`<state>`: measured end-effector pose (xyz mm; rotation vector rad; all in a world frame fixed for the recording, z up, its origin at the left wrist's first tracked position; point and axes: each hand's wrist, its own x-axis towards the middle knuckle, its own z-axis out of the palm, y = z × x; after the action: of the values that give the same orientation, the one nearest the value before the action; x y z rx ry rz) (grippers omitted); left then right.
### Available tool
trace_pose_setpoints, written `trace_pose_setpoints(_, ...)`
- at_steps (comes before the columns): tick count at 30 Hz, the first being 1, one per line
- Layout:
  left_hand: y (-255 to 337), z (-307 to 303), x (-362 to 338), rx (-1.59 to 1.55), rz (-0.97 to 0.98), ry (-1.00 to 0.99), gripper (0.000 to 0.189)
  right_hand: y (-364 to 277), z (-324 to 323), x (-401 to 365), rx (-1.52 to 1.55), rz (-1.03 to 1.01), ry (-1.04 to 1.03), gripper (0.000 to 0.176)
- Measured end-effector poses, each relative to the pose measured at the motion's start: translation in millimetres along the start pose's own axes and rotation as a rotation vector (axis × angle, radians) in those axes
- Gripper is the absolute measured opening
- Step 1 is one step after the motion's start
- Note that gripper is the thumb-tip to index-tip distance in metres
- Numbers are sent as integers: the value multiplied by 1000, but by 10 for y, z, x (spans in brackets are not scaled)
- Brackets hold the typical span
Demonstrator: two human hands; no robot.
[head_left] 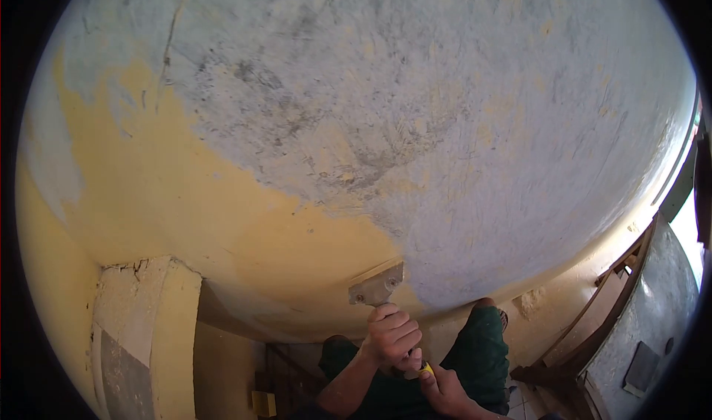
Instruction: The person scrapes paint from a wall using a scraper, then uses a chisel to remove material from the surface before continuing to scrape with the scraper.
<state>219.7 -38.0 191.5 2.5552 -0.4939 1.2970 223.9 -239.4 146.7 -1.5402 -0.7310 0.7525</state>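
A wide-bladed scraper has its edge against the wall, where yellow paint meets bare grey-lilac plaster. My left hand wraps round the scraper just below the blade. Lower down, my right hand closes on the yellow end of the handle, thumb along it. Between the two hands little of the handle shows. Yellow paint still covers the wall left of the blade; to its right the surface is scraped and streaked with dark marks.
A cracked ledge or pillar juts out at lower left. On the right stands a grey-topped table with a dark flat block on it. A yellow object sits low near the floor. My knees in green shorts are close to the wall.
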Motion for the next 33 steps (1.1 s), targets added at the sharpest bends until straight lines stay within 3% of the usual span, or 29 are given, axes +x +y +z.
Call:
trace_pose_setpoints(20,119,-52,105,-20,16,51,23,-180,-43,-162,-58,127,9,65)
trace_pose_setpoints(26,47,-5,180,0,9,102,23,-260,-93,-56,-94,25,46,66)
trace_pose_setpoints(28,2,-69,262,34,35,73,24,-293,-127,16,-109,-73,29,62)
trace_pose_setpoints(31,-81,-215,555,84,115,124,27,-437,-181,140,-180,-85,9,47)
trace_pose_setpoints(33,-91,-306,639,123,109,111,31,-581,-223,197,-171,-85,-3,46)
